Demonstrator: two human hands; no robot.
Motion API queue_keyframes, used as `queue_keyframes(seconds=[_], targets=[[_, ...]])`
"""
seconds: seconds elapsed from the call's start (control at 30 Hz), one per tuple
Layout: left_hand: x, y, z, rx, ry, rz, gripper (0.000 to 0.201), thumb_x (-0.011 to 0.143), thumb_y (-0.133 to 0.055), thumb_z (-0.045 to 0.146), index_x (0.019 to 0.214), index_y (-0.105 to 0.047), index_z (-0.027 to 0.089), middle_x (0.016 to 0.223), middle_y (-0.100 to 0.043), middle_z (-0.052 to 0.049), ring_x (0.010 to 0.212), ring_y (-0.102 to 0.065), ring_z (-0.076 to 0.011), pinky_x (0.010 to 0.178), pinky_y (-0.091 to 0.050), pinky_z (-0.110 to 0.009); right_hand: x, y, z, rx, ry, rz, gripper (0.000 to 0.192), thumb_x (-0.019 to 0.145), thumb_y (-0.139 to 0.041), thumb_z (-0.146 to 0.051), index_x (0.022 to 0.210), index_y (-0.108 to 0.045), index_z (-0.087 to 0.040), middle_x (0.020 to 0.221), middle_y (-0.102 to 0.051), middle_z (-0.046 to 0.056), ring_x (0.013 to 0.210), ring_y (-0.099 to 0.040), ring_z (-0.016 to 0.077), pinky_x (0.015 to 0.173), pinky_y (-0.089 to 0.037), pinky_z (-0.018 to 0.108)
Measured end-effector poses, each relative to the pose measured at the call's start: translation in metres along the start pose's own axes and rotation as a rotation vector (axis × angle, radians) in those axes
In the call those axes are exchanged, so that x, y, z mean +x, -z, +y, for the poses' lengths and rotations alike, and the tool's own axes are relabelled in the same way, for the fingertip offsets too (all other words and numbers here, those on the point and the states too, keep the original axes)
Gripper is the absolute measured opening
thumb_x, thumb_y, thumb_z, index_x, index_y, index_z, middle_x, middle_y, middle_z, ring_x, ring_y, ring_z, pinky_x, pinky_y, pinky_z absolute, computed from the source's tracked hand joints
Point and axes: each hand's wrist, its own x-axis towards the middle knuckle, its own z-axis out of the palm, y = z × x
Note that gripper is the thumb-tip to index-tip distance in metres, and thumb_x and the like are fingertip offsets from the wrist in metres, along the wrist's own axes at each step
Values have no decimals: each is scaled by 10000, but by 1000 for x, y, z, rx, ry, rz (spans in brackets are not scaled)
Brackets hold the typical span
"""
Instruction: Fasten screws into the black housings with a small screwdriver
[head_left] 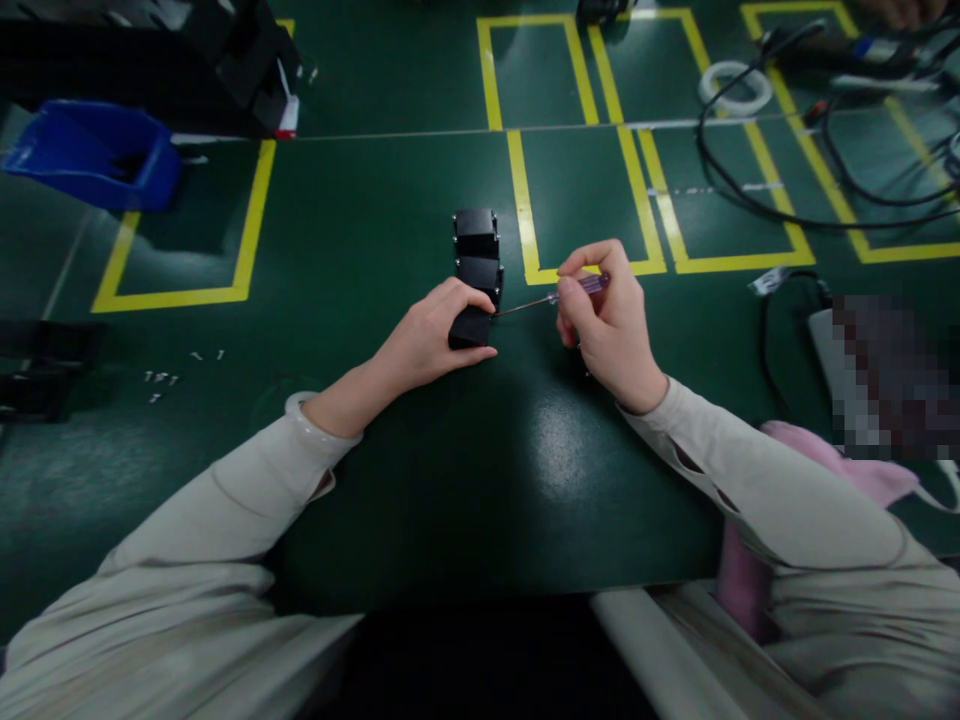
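Observation:
Three small black boxes lie in a row on the green table. My left hand (pixel 435 335) grips the nearest black box (pixel 469 328) and holds it down against the table. Behind it sit a second black box (pixel 478 273) and a third black box (pixel 475 230). My right hand (pixel 606 320) pinches a small screwdriver (pixel 559 296) with a purple handle. Its thin shaft points left and its tip touches the right side of the box under my left hand.
A blue bin (pixel 97 155) stands at the far left. Several small screws (pixel 161 378) lie loose on the left. Black cables (pixel 787 190) and a white tape roll (pixel 735 88) lie at the back right. Yellow lines (pixel 525 210) mark rectangles. Pink cloth (pixel 825 455) sits by my right arm.

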Motion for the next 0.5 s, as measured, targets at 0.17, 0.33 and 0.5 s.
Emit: queue_keyframes(seconds=[0.17, 0.33, 0.5], targets=[[0, -1, 0, 4, 16, -8, 386, 844, -754, 363, 1131, -566, 186, 1157, -636, -82, 1078, -608, -247, 957, -488, -375, 0, 1, 2, -11, -35, -12, 317, 971, -544, -581, 939, -515, -267, 561, -427, -80, 411, -418, 74, 391, -318, 259], [0, -1, 0, 4, 25, -14, 386, 847, -749, 370, 1135, -567, 187, 1170, -636, -85, 1080, -609, -249, 960, -489, -384, -1, 0, 1, -20, -29, 6, 326, 985, -516, -583, 901, -492, -268, 517, -391, -89, 388, -394, 77, 377, -282, 263], [0, -1, 0, -5, -5, 5, 382, 841, -761, 347, 1127, -568, 181, 1158, -636, -83, 1080, -612, -245, 952, -489, -368, 0, 0, -1, -8, -9, 7, 286, 981, -547, -550, 938, -481, -275, 579, -433, -84, 417, -427, 74, 382, -307, 266]])
